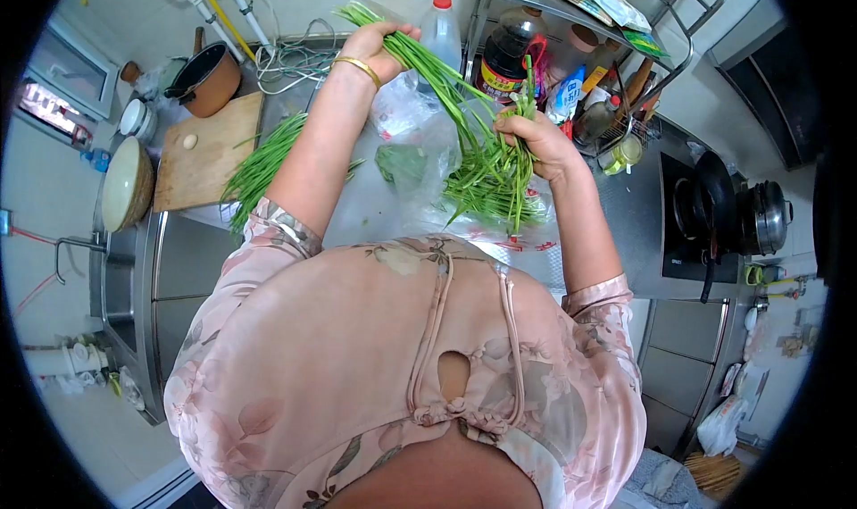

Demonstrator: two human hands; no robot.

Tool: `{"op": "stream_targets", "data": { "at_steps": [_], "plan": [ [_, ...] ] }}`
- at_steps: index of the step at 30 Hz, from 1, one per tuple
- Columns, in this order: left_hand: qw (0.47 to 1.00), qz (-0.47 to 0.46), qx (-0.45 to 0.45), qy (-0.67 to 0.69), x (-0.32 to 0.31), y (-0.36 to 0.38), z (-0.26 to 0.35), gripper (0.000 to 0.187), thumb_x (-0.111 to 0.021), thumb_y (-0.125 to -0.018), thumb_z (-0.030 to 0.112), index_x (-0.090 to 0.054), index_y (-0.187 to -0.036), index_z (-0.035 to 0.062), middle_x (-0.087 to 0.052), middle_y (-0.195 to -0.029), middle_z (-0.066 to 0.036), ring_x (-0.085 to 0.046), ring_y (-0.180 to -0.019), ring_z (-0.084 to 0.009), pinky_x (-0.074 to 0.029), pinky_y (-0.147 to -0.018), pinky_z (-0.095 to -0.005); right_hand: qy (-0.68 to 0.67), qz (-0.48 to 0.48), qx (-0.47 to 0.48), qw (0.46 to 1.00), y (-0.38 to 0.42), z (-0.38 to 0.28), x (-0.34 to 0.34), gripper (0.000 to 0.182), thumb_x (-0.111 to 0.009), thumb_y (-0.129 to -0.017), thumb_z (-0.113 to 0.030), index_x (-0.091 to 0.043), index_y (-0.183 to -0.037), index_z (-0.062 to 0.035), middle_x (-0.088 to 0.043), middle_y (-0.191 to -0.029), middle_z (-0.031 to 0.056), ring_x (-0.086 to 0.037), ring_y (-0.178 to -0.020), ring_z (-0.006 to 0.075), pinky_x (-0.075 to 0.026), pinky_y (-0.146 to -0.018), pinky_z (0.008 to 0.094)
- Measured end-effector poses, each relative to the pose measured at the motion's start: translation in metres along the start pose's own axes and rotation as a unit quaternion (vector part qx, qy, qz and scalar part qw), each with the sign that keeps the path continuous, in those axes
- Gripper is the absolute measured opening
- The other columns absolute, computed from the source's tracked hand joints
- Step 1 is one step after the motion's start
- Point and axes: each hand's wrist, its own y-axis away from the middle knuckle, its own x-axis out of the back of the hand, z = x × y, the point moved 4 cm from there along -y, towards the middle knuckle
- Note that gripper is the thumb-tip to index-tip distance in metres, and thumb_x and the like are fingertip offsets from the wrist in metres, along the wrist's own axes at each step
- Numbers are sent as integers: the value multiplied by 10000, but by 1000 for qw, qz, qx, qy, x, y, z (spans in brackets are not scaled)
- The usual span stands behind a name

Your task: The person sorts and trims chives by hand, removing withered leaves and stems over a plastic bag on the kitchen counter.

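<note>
My left hand [375, 52] is closed round a bunch of garlic chives [437, 76], raised above the counter, with pale stem ends poking out past the fist at upper left. The green leaves slant down to the right. My right hand [542, 147] pinches some chive strands [518, 120] between thumb and fingers, over a loose pile of chives [495, 187] that lies on a clear plastic bag. Another heap of chives [268, 165] rests by my left forearm, beside the cutting board [201, 174]. A dark green bundle in plastic [402, 163] sits between my arms.
A small white piece [190, 141] lies on the board. Around it stand an orange pot [214, 79] and a large bowl [128, 185]. Bottles, including a dark sauce bottle [504, 58], crowd under a metal rack [589, 13]. At right, a black pan [714, 192] sits on the cooktop.
</note>
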Motion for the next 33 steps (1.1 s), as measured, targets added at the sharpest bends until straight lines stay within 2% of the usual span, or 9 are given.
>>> {"op": "stream_targets", "data": {
  "at_steps": [3, 5, 9, 12, 13, 17, 20, 26, 33],
  "plan": [
    [1000, -18, -9, 17, -1, 0, -1, 191, -370, -877, 40, -379, -1036, -67, -489, -1018, -192, -506, -980, -344, -431, -859, -489, 113, 68, 47, 990, -1, -2, 12, 163, -623, -715, -168, -576, -781, -27, -530, -647, 4, -474, -585, 96, -365, -548, 232],
    [999, -31, -24, -2, 2, -5, 1, 204, -356, -890, 40, -361, -1056, -78, -486, -1045, -203, -506, -999, -359, -445, -857, -475, 259, 163, 116, 945, 6, -11, 18, 187, -623, -727, -170, -585, -828, -18, -573, -686, 29, -518, -624, 111, -402, -584, 243],
    [999, -32, -15, 13, 6, -11, 3, 206, -369, -897, 60, -326, -1083, -16, -489, -1033, -197, -532, -945, -354, -459, -832, -475, 333, 269, 236, 873, 38, -42, 0, 234, -616, -734, -124, -596, -946, -28, -631, -783, 102, -576, -687, 137, -448, -642, 284],
    [999, -16, -36, -4, 3, -10, -2, 193, -372, -901, 66, -309, -1080, 34, -490, -1029, -197, -535, -936, -354, -468, -813, -475, 387, 237, 208, 867, 52, -58, -21, 245, -616, -725, -123, -598, -956, -42, -625, -768, 134, -598, -684, 203, -452, -649, 304],
    [999, -19, -33, -9, 2, -10, -3, 186, -372, -901, 66, -307, -1074, 47, -491, -1028, -198, -535, -934, -354, -471, -808, -477, 409, 229, 214, 857, 43, -50, -18, 256, -638, -701, -161, -604, -930, -52, -612, -769, 173, -601, -708, 286, -453, -651, 347],
    [999, -11, -36, -16, -2, -8, -8, 163, -371, -903, 69, -312, -1054, 52, -492, -1024, -200, -535, -937, -357, -470, -795, -494, 471, 165, 148, 854, 15, -32, -21, 284, -658, -665, -260, -607, -850, -50, -603, -767, 189, -580, -738, 339, -441, -657, 409],
    [994, 50, -88, -33, -17, 11, -15, 263, -376, -910, 113, -422, -1063, -96, -473, -1093, -195, -499, -1031, -325, -422, -885, -475, 501, 153, 149, 839, -3, -24, -27, 293, -649, -671, -283, -609, -849, -54, -603, -762, 186, -581, -742, 340, -443, -660, 411],
    [996, 21, -74, -46, -7, 3, -9, 227, -375, -913, 127, -426, -1025, -63, -481, -1058, -177, -509, -1002, -320, -415, -879, -496, 451, 131, 176, 865, -24, -14, -26, 297, -637, -698, -272, -616, -911, -66, -609, -749, 171, -589, -724, 319, -445, -642, 386],
    [992, 32, -72, -98, 3, -5, -11, 112, -342, -911, 130, -380, -835, 57, -405, -669, -42, -427, -563, -181, -436, -695, -449, 376, 36, 186, 907, -15, -21, -31, 206, -603, -766, -193, -607, -909, -45, -591, -690, 120, -547, -624, 215, -427, -611, 314]
  ]
}}
